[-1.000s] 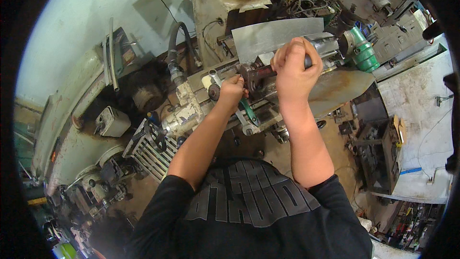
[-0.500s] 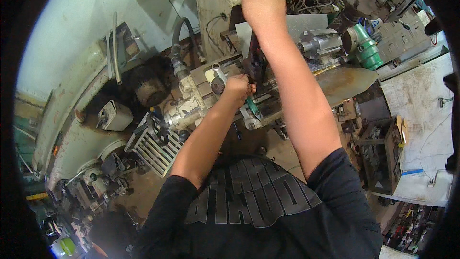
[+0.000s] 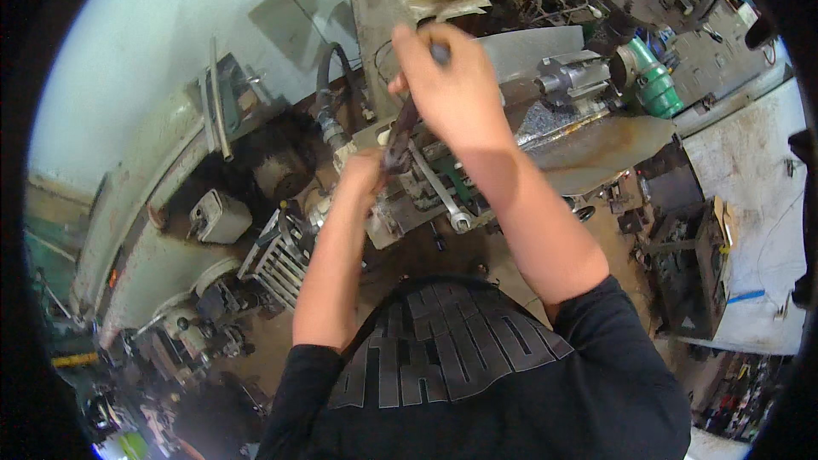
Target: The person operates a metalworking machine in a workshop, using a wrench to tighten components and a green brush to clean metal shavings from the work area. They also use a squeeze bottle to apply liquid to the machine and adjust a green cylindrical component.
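Note:
My right hand point(image 3: 456, 77) is closed round the upper part of a long dark tool point(image 3: 407, 123), with the grip's end showing at the fist. The tool slants down to the left, and its lower end is at my left hand point(image 3: 362, 172). Blur hides its exact kind. The fingers of my left hand are curled by that end; what they hold is hidden. Just right of the tool, a combination wrench point(image 3: 445, 196) lies slanting over the machine table point(image 3: 413, 220), its open jaw toward me.
A ribbed metal cylinder point(image 3: 573, 75) and green machine part point(image 3: 654, 81) are at right, above metal chips point(image 3: 545, 119) and a rusty tray point(image 3: 609, 152). A slatted metal piece point(image 3: 277, 268) and white canister point(image 3: 220, 217) are at left. A dark bin point(image 3: 682, 277) stands right.
My right hand has come down and left with the dark tool, which now slants more. My left hand has moved left. The wrench on the machine is now seen more fully.

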Available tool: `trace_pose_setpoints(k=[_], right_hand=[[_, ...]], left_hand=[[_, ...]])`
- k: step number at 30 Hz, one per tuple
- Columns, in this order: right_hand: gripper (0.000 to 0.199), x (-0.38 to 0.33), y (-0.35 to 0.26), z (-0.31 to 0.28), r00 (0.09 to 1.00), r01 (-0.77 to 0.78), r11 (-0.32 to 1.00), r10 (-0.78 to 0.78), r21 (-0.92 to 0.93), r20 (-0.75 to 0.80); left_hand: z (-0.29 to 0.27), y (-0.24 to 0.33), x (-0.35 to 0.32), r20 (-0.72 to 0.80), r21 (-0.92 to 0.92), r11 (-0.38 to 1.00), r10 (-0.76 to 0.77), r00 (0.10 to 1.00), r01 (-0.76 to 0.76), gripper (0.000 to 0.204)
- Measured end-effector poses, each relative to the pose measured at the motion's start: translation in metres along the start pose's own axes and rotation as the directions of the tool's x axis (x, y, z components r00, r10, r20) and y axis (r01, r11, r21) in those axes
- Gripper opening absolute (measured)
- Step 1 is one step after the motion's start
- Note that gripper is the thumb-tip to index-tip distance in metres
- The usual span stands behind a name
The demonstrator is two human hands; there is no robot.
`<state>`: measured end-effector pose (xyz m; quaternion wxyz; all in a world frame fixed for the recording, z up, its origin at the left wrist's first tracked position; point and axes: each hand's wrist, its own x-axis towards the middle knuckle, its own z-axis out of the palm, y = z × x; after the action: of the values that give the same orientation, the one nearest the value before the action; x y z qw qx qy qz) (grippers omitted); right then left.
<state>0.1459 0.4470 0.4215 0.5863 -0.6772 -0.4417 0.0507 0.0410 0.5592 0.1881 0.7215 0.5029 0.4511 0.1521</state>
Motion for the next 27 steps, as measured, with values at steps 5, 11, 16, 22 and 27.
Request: trace_pose_setpoints(k=[5,11,16,22,27], right_hand=[[0.05,-0.118,0.003,-0.018,0.969,-0.236,0.967,0.241,-0.1,0.047],[0.042,-0.176,0.102,-0.013,0.494,-0.834,0.549,0.702,0.052,0.513],[0.042,-0.211,0.166,-0.005,0.259,-0.871,0.467,0.7,-0.152,0.665],[0.044,-0.228,0.199,0.002,0.244,-0.896,0.434,0.662,-0.097,0.708],[0.042,-0.23,0.206,0.001,0.327,-0.835,0.544,0.616,-0.087,0.717]], left_hand=[[-0.054,0.04,0.046,-0.015,0.609,0.654,0.575,0.818,-0.448,0.033],[-0.047,0.059,0.089,0.103,0.88,0.342,0.538,0.837,-0.329,0.027],[-0.021,0.051,0.08,0.188,0.972,0.026,0.512,0.838,-0.234,0.028],[-0.007,0.042,0.075,0.212,0.97,-0.039,0.616,0.759,-0.239,0.027],[-0.015,0.039,0.082,0.2,0.974,-0.039,0.607,0.769,-0.222,0.026]])
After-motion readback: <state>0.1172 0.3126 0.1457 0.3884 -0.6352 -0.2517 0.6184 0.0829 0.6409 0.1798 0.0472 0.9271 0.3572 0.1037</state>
